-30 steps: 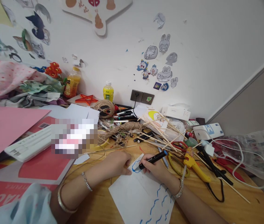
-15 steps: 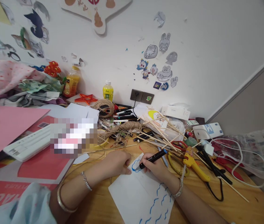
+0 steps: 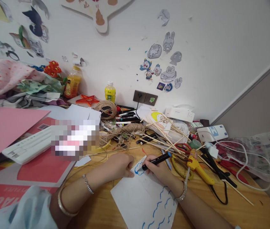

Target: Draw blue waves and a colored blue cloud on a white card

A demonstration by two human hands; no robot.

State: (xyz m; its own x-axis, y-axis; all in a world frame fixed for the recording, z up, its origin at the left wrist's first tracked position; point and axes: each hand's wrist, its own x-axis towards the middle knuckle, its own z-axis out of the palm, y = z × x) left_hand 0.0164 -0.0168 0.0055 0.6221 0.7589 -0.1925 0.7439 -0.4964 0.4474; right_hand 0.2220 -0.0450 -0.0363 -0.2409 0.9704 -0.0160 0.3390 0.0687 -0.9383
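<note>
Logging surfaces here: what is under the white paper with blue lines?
The white paper lies on the wooden table, which shows around its edges; anything else beneath the sheet is hidden.

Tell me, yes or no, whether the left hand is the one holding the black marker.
No, the black marker is in the right hand, while the left hand is at the white paper's edge.
</note>
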